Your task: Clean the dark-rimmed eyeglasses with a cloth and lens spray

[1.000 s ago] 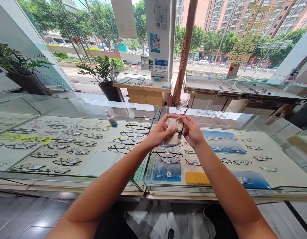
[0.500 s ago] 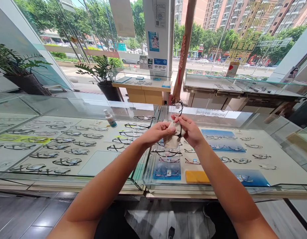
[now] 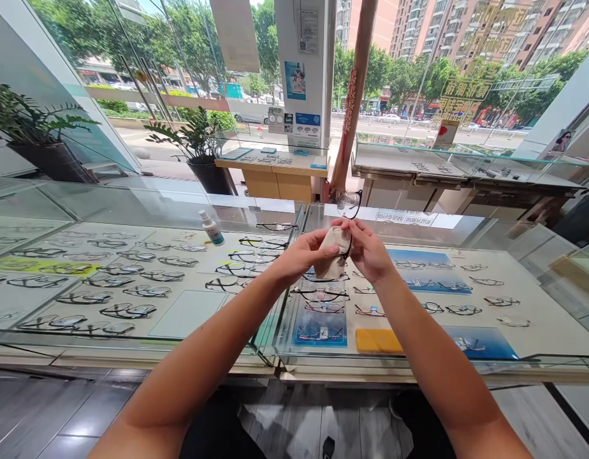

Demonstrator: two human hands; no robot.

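Observation:
Above the glass counter, my left hand [image 3: 308, 254] is closed on a pale beige cleaning cloth [image 3: 329, 268], which hangs below the fingers and is wrapped over part of a pair of glasses. My right hand [image 3: 370, 250] grips the dark-framed eyeglasses [image 3: 350, 205] from the right side. One round lens sticks up above the fingertips; the other lens is mostly hidden by the cloth. Both hands nearly touch each other. To the left, a white spray bottle [image 3: 211, 229] with a blue label stands on the counter.
Under the glass top of the display counter [image 3: 270, 341] lie several rows of spectacle frames [image 3: 129, 310]. A yellow case-like block [image 3: 379, 340] lies near the right forearm. Potted plants [image 3: 206, 153] and another display table [image 3: 275, 169] stand beyond, before large windows.
The eyeglasses have turned, so the upper round lens now faces me more and sits slightly further right. The cloth has shifted with my left fingers; both hands keep their hold.

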